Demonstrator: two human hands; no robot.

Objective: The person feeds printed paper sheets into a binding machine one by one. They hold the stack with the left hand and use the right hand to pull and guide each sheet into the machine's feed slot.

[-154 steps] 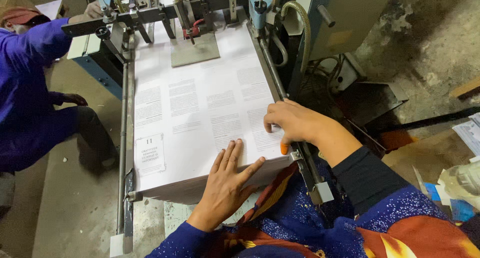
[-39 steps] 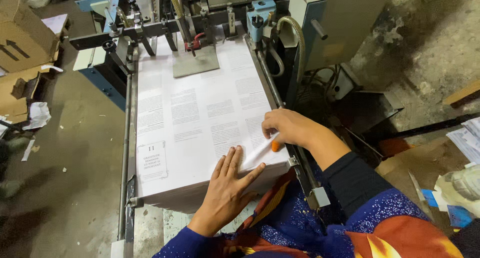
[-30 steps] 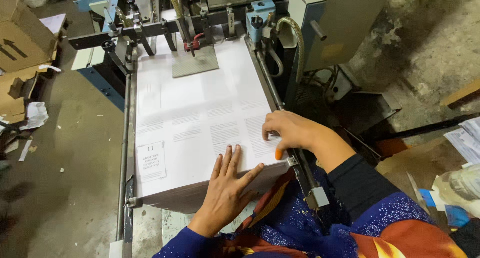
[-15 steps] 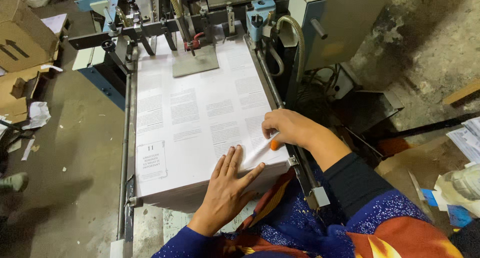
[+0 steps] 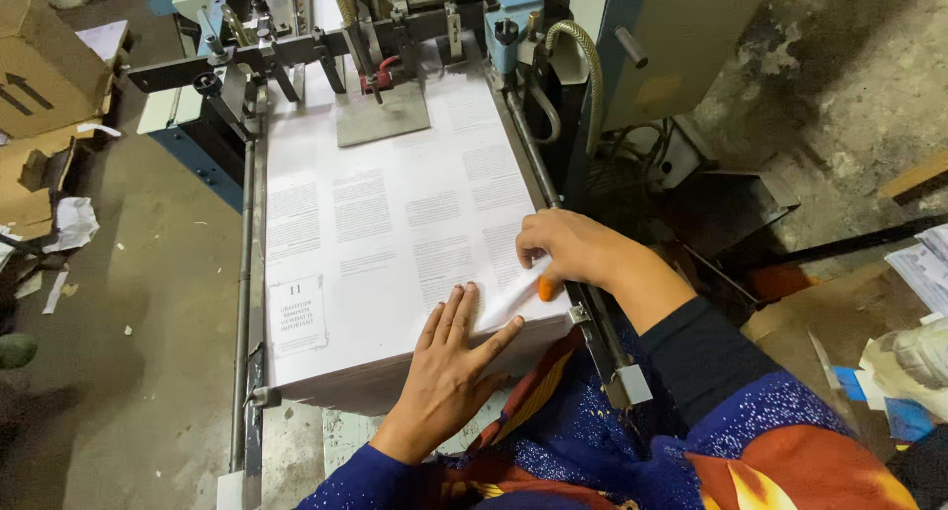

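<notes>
A thick stack of white printed sheets lies on the feed table of a printing machine. My left hand rests flat on the stack's near edge, fingers spread. At the near right corner my right hand is curled over the sheets, pinching the corner of the top sheets, which lifts slightly. A small orange tip shows under its fingers. A grey metal plate presses on the far end of the stack.
Metal side rails run along the left and right of the stack. Cardboard boxes and paper scraps lie on the concrete floor at left. A grey machine housing and ribbed hose stand at back right; loose papers at far right.
Five seconds ago a person in blue stood at left; that person is gone now. My right hand has stayed at the corner, shifting slightly and lifting the sheet corner. The left hand stays flat.
</notes>
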